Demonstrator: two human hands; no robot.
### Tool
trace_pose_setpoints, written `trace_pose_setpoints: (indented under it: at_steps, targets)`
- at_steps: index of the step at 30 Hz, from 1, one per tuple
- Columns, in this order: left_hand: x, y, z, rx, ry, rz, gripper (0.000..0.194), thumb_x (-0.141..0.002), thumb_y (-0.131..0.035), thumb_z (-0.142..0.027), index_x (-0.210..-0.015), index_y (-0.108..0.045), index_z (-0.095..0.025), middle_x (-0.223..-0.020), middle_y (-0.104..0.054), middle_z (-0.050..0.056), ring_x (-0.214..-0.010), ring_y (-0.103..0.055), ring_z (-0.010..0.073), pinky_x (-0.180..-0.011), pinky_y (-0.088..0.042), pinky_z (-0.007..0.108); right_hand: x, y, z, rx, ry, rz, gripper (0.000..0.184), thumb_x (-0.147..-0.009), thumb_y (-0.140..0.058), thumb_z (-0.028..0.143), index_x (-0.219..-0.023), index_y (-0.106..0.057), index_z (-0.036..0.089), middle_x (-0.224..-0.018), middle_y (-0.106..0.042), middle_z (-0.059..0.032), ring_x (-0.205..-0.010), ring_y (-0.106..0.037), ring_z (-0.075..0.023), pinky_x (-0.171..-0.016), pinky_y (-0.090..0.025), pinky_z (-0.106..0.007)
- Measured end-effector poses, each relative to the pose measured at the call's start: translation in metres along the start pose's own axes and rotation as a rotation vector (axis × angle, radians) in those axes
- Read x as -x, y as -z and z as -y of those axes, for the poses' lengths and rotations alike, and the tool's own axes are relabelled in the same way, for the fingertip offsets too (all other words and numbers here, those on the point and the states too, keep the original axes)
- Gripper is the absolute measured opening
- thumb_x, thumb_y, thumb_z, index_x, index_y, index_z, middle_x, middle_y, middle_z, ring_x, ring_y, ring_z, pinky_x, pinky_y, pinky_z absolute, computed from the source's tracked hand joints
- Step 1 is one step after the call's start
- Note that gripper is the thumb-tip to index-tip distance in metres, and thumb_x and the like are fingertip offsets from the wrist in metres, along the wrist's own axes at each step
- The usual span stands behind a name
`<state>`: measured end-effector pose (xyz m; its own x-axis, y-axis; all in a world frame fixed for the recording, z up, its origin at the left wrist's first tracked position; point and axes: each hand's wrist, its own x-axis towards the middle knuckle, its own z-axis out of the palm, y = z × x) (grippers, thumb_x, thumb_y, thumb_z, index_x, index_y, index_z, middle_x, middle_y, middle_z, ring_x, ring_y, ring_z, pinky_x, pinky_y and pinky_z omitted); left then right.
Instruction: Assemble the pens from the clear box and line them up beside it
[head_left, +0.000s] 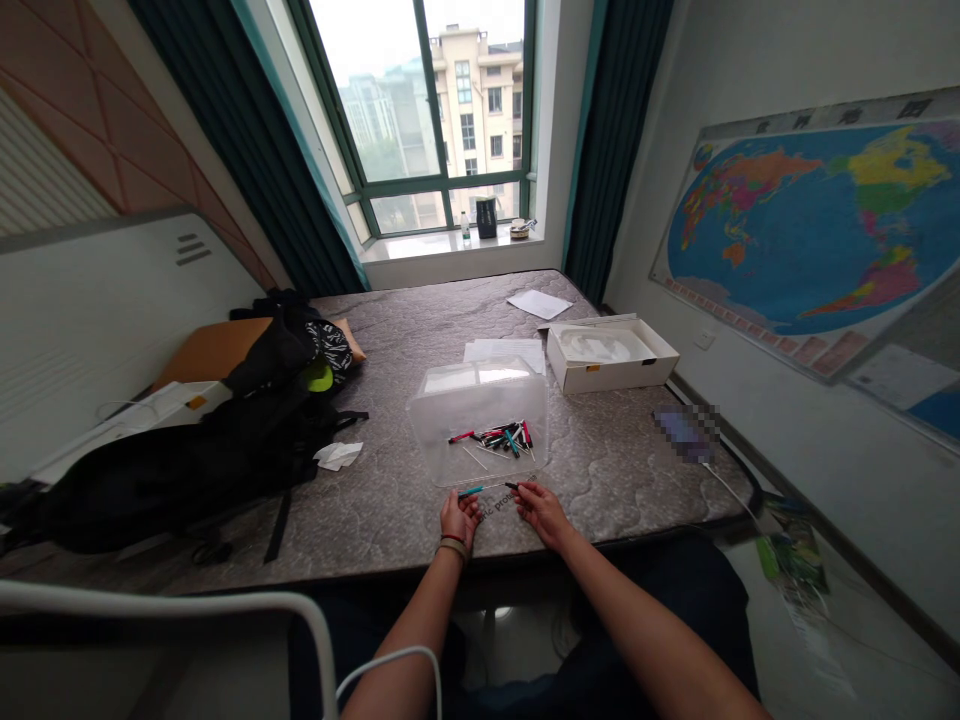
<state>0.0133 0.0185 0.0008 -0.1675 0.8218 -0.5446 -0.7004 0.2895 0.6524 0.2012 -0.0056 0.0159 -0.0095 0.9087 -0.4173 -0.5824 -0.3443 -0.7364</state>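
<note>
My left hand (459,518) is at the near edge of a clear plastic box (442,420) and pinches a teal pen-like stick (470,491). My right hand (541,512) holds a thin dark pen-like stick (511,485) between its fingertips, just in front of the box wall. Inside the box lies a loose heap of thin pens and caps (495,437) in red, teal and black. Both hands rest close together on a grey quilted mattress (615,470).
A black backpack (247,420) and a crumpled tissue (337,455) lie left of the box. Behind it are a white open carton (607,355) and papers (502,352). A phone (686,432) with a white cable lies to the right.
</note>
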Motion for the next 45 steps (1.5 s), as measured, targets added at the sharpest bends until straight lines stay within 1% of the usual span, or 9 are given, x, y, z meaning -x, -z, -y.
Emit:
trace_pose_setpoints:
  at_steps: [6, 13, 21, 33, 37, 39, 41, 43, 45]
  targets:
    - [0.0019, 0.0008, -0.0022, -0.002, 0.012, 0.022, 0.019, -0.091, -0.055, -0.036, -0.086, -0.051, -0.018, -0.068, -0.064, 0.003, -0.049, -0.057, 0.0112, -0.046, -0.047, 0.022, 0.0019, -0.0006, 0.002, -0.021, -0.039, 0.059, 0.035, -0.059, -0.087, 0.026, -0.085, -0.065, 0.019, -0.085, -0.071, -0.0024, -0.076, -0.068, -0.0141, -0.067, -0.053, -0.024]
    - [0.002, 0.0001, -0.0016, 0.001, 0.006, 0.01, 0.02, -0.091, -0.056, -0.036, -0.085, -0.051, -0.018, -0.068, -0.064, 0.003, -0.048, -0.057, 0.0114, -0.045, -0.047, 0.022, 0.0036, -0.002, 0.0028, -0.05, -0.016, 0.024, 0.037, -0.055, -0.088, 0.023, -0.082, -0.063, 0.02, -0.079, -0.069, 0.0002, -0.077, -0.068, -0.0152, -0.066, -0.052, -0.023]
    - [0.0021, -0.0006, -0.0008, 0.017, 0.0, -0.011, 0.023, -0.088, -0.06, -0.039, -0.084, -0.051, -0.018, -0.067, -0.063, 0.003, -0.049, -0.056, 0.011, -0.046, -0.047, 0.022, 0.0011, -0.0027, 0.0002, -0.048, 0.007, -0.048, 0.035, -0.061, -0.085, 0.034, -0.086, -0.063, 0.022, -0.087, -0.072, -0.0039, -0.079, -0.069, -0.018, -0.063, -0.054, -0.026]
    - [0.0043, 0.002, -0.0019, 0.06, 0.002, 0.009, 0.02, -0.088, -0.06, -0.036, -0.084, -0.055, -0.018, -0.068, -0.063, 0.003, -0.051, -0.055, 0.0108, -0.048, -0.045, 0.023, -0.0015, 0.0003, -0.0013, -0.033, 0.021, -0.068, 0.036, -0.065, -0.082, 0.041, -0.084, -0.058, 0.023, -0.09, -0.073, -0.0062, -0.077, -0.069, -0.0184, -0.062, -0.054, -0.027]
    - [0.0039, 0.002, -0.0022, 0.071, 0.013, 0.014, 0.017, -0.089, -0.057, -0.034, -0.083, -0.055, -0.018, -0.068, -0.063, 0.003, -0.051, -0.056, 0.0111, -0.048, -0.046, 0.023, 0.0001, -0.0035, -0.003, 0.042, 0.028, -0.022, 0.037, -0.062, -0.084, 0.04, -0.078, -0.058, 0.02, -0.067, -0.065, 0.0011, -0.055, -0.058, -0.0107, -0.054, -0.048, -0.023]
    - [0.0037, 0.0021, -0.0024, 0.076, 0.016, 0.016, 0.016, -0.091, -0.054, -0.032, -0.083, -0.055, -0.018, -0.068, -0.063, 0.004, -0.051, -0.056, 0.0112, -0.048, -0.046, 0.023, -0.0004, -0.005, -0.0046, 0.122, 0.027, 0.028, 0.036, -0.061, -0.083, 0.04, -0.074, -0.057, 0.019, -0.056, -0.057, 0.0057, -0.047, -0.05, -0.0075, -0.048, -0.043, -0.02]
    - [0.0039, 0.0024, -0.0029, 0.081, 0.018, 0.018, 0.017, -0.092, -0.052, -0.031, -0.083, -0.055, -0.018, -0.067, -0.063, 0.004, -0.051, -0.055, 0.0113, -0.048, -0.046, 0.023, -0.0015, -0.0053, -0.0044, 0.221, 0.0, 0.099, 0.035, -0.06, -0.083, 0.038, -0.071, -0.057, 0.018, -0.051, -0.053, 0.0075, -0.043, -0.045, -0.0064, -0.045, -0.041, -0.019]
    - [0.0042, 0.0028, -0.0033, 0.084, 0.019, 0.018, 0.017, -0.092, -0.052, -0.031, -0.083, -0.055, -0.018, -0.067, -0.063, 0.004, -0.051, -0.055, 0.0113, -0.048, -0.046, 0.023, -0.0023, -0.0041, -0.0013, 0.287, -0.061, 0.163, 0.033, -0.059, -0.083, 0.034, -0.073, -0.059, 0.018, -0.054, -0.058, 0.0057, -0.043, -0.047, -0.0073, -0.046, -0.045, -0.022]
    - [0.0045, 0.0033, -0.0035, 0.086, 0.02, 0.019, 0.017, -0.091, -0.054, -0.032, -0.083, -0.055, -0.018, -0.067, -0.063, 0.004, -0.051, -0.056, 0.0113, -0.049, -0.046, 0.023, -0.0017, -0.0023, 0.0033, 0.223, -0.07, 0.16, 0.034, -0.059, -0.083, 0.03, -0.084, -0.062, 0.019, -0.072, -0.068, 0.0004, -0.053, -0.058, -0.0107, -0.055, -0.052, -0.026]
